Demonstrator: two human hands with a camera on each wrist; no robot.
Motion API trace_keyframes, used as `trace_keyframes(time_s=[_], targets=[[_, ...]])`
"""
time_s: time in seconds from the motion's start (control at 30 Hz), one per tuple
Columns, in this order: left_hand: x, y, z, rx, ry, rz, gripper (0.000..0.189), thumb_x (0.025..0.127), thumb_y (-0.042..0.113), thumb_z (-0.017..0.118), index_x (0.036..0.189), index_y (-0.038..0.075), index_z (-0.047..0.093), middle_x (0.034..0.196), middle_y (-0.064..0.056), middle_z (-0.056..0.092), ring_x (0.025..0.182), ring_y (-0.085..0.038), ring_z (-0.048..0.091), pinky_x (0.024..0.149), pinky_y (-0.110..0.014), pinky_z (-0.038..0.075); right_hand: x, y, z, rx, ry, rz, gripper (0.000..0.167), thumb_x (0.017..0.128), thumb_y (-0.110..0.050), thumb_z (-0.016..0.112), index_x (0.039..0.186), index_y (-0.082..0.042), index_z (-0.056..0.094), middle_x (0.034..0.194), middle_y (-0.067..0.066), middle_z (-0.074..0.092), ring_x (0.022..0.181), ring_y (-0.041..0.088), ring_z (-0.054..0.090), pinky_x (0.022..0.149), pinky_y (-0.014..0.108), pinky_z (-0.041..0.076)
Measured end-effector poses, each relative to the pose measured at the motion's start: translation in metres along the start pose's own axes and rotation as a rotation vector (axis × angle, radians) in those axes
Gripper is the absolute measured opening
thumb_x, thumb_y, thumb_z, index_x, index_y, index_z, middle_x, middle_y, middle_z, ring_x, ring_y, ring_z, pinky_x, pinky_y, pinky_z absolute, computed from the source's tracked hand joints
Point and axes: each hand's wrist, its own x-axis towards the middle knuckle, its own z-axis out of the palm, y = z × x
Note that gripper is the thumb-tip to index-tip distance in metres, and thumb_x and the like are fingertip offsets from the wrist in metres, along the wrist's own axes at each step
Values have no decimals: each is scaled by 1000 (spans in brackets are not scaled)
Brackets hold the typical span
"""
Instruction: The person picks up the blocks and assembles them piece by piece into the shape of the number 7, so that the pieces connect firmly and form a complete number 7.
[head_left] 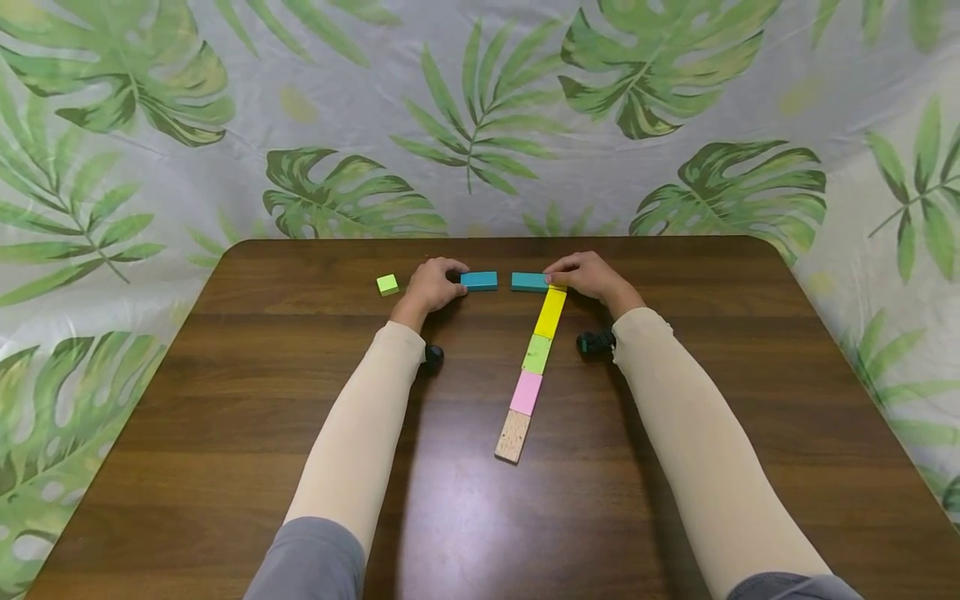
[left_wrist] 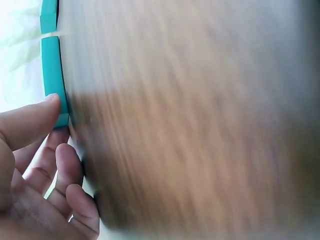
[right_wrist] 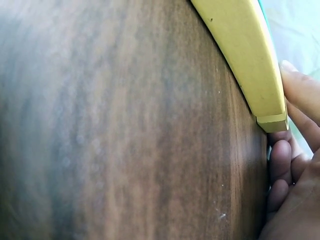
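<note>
At the far part of the table, two blue wooden blocks lie end to end with a small gap between them. My left hand [head_left: 433, 285] pinches the outer end of the left blue block [head_left: 480, 281], its fingertips [left_wrist: 52, 100] against it. My right hand [head_left: 592, 277] pinches the outer end of the right blue block [head_left: 528, 282]. A yellow block [head_left: 551, 312] meets this corner, close by the right fingers; in the right wrist view the yellow block [right_wrist: 245, 55] hides most of the blue one. From it a row runs toward me: a green block [head_left: 537, 354], a pink block [head_left: 527, 392] and a plain wood block [head_left: 513, 436].
A small light-green block [head_left: 387, 285] lies left of my left hand. The brown wooden table [head_left: 300, 367] ends just beyond the blue blocks, with a leaf-patterned cloth [head_left: 495, 200] hanging behind. Both sleeved forearms reach in from the near side, flanking the row.
</note>
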Motion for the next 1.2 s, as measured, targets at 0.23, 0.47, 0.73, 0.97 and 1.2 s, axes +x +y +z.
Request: trace_keyframes(time_s=[0.23, 0.47, 0.73, 0.97, 1.2], targets=[[3, 5, 3, -1, -2, -10, 44, 94, 23, 67, 138, 22, 60, 151, -6, 49, 139, -34, 44, 115, -49, 36, -1, -1, -1, -3, 5, -8, 36, 99, -28, 60, 128, -7, 67, 148, 16, 47, 132, 36, 45, 112, 53, 38], [6, 5, 7, -9, -10, 16, 43, 94, 24, 69, 136, 22, 62, 151, -6, 49, 142, -32, 42, 117, -49, 33, -2, -1, 0, -8, -5, -7, 37, 99, -28, 60, 129, -7, 66, 150, 16, 45, 134, 37, 44, 112, 53, 38], [6, 8, 8, -24, 3, 32, 42, 93, 24, 69, 135, 23, 63, 148, -6, 52, 137, -31, 46, 115, -49, 35, -1, 0, -2, -13, 4, -22, 36, 99, -28, 60, 129, -7, 66, 148, 16, 47, 133, 36, 45, 111, 53, 39], [6, 12, 13, -10, 9, 39, 43, 94, 24, 67, 137, 23, 61, 144, -8, 54, 133, -31, 50, 114, -49, 35, 0, 1, 0, -22, 12, -18, 35, 99, -27, 60, 127, -8, 67, 148, 16, 47, 132, 36, 45, 111, 52, 39], [5, 13, 14, -4, 17, 37, 43, 94, 23, 68, 137, 23, 62, 141, -7, 56, 132, -31, 51, 112, -48, 37, 0, 1, 1, 44, 7, -17, 35, 100, -23, 59, 129, -4, 65, 147, 17, 45, 132, 36, 44, 111, 51, 40]])
